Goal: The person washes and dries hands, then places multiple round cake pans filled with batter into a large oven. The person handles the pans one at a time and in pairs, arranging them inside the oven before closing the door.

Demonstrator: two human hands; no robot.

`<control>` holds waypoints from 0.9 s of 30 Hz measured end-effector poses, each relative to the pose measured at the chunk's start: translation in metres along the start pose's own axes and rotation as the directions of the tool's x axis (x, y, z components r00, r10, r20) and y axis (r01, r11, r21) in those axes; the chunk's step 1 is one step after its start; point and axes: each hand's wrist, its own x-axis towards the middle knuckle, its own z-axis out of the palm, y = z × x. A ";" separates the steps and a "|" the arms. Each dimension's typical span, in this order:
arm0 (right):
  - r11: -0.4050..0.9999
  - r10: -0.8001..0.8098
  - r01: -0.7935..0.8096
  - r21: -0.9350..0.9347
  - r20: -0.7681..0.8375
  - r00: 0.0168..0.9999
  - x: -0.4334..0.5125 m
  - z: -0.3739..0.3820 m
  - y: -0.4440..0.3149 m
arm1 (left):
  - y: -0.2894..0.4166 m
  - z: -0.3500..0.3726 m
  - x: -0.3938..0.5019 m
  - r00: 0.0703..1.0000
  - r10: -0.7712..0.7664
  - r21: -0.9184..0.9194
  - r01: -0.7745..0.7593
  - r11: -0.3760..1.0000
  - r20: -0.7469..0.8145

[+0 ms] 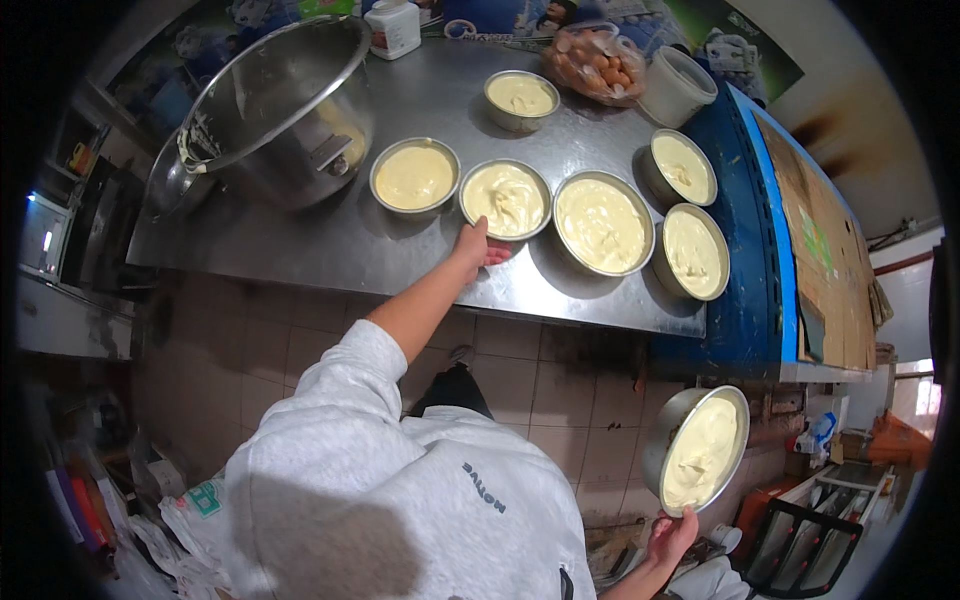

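My left hand [477,249] is at the near rim of a round metal cake pan [505,199] full of pale yellow batter, thumb at the rim and fingers beneath its side. Off the table at the lower right, my right hand [673,534] grips the rim of another batter-filled pan [699,454]. On the steel table, a filled pan [416,176] stands to the left of the one I touch and a larger one [604,223] to its right. Farther off are a pan [522,94] at the back and two at the right, one [683,168] behind the other [691,252].
A large steel mixing bowl [277,127] with batter smears stands on the table's left. Along the back are a white plastic jar [393,30], a bag of eggs [596,64] and a white bucket [677,86]. A blue chest with cardboard [817,247] on top adjoins the right side.
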 end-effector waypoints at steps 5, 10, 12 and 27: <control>0.999 0.014 -0.015 -0.030 -0.014 1.000 -0.012 -0.006 0.012 | 0.006 0.006 0.013 1.000 -0.017 -0.047 0.017 0.999 -0.010; 0.996 0.088 -0.087 0.014 -0.151 0.985 -0.023 0.000 0.018 | 0.020 0.021 0.041 0.999 0.021 -0.010 -0.022 1.000 -0.028; 0.997 0.076 -0.079 -0.012 -0.142 0.987 -0.025 0.003 0.019 | 0.026 0.026 0.052 0.999 0.013 -0.002 -0.013 1.000 -0.033; 0.994 0.085 -0.099 -0.037 -0.281 0.956 -0.032 0.046 0.033 | 0.038 0.034 0.065 0.999 0.050 -0.061 -0.050 0.997 -0.001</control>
